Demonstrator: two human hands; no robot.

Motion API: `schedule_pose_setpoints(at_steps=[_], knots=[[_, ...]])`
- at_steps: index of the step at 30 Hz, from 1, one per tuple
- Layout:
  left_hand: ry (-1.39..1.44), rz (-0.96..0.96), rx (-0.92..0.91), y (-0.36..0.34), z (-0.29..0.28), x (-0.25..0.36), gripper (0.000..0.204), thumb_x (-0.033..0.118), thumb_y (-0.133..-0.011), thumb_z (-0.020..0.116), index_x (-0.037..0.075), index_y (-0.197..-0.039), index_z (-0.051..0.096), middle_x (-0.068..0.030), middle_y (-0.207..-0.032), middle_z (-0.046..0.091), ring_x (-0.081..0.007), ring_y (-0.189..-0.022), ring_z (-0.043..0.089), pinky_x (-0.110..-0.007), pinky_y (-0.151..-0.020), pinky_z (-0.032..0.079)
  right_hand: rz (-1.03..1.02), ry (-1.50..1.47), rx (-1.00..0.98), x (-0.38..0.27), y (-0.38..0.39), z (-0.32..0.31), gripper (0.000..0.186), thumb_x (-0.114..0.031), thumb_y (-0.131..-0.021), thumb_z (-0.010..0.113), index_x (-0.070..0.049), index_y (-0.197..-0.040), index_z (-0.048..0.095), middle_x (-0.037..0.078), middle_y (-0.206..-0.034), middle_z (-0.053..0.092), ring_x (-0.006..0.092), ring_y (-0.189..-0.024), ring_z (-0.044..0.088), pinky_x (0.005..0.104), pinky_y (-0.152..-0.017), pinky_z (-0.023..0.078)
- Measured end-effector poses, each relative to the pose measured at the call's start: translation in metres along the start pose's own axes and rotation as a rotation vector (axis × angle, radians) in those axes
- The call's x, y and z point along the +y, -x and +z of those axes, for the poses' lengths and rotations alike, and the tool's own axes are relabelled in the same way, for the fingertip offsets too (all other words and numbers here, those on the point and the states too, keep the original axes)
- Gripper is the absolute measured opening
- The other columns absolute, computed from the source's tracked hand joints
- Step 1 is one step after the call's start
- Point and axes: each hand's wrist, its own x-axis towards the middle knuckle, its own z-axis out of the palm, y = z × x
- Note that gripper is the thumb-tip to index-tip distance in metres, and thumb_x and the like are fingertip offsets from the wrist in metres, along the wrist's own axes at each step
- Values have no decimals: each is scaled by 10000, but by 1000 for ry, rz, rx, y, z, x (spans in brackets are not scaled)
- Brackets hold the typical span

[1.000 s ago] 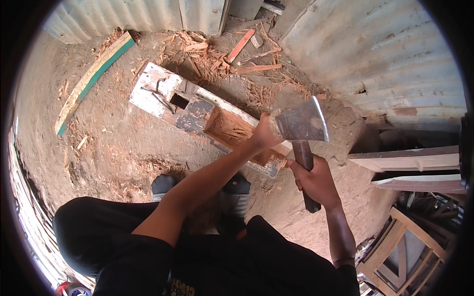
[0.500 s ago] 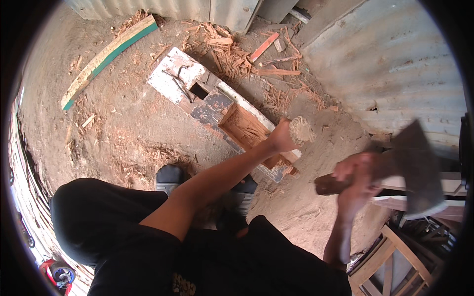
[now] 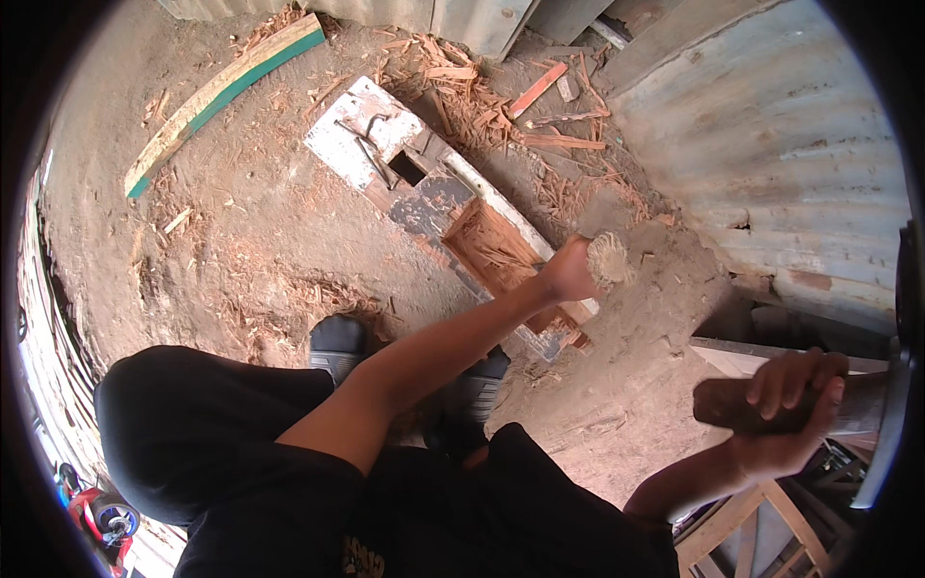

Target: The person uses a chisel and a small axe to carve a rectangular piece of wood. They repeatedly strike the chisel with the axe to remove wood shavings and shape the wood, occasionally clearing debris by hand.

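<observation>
My left hand (image 3: 570,272) is closed around a tool with a round, frayed wooden top (image 3: 609,260), over the near right end of a hollowed wooden block (image 3: 434,204). Any part below my fist is hidden. The block has peeling white and dark paint, a square hole, bent metal rods (image 3: 371,159) on its far end and a long trough holding loose chips. Off to the right, my right hand (image 3: 785,409) grips the thick wooden handle of an axe (image 3: 737,405). The axe's head lies at the picture's right rim, partly cut off.
A green-edged wooden beam (image 3: 226,101) lies on the dirt ground at far left. Wood shavings (image 3: 472,106) are heaped behind the block, by a corrugated metal wall (image 3: 771,164). My shoes (image 3: 337,347) are close to the block. A wooden frame (image 3: 752,525) stands at lower right.
My right hand has swung the axe outward to the right, toward the picture's rim. My left hand keeps its hold at the block's end. The whole view has shifted slightly.
</observation>
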Motion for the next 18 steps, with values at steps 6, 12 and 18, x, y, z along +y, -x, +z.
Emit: schedule_pose_setpoints(at_steps=[6, 12, 18], knots=[[270, 111, -104, -13, -3, -5, 538, 234, -624, 816, -17, -1059, 625, -219, -968, 651, -349, -932, 619, -400, -856, 484, 973, 459, -227, 125, 67, -12, 112, -130, -916, 571, -39, -911, 505, 21, -595, 466, 112, -455, 469, 266, -444, 408], [279, 166, -21, -28, 1, -11, 413, 144, -680, 808, -57, -993, 627, -179, -938, 695, -238, -855, 675, -344, -764, 523, 1042, 89, 55, 118, 110, -6, 173, -131, -902, 595, -29, -781, 525, 35, -562, 499, 125, -448, 501, 276, -442, 419], [245, 263, -10, -35, 4, -6, 393, 139, -730, 786, -36, -1039, 617, -130, -978, 695, -221, -872, 666, -346, -777, 524, 1286, 162, 165, 161, 196, -37, 196, -158, -890, 600, -32, -772, 509, 29, -573, 503, 125, -438, 506, 288, -417, 427]])
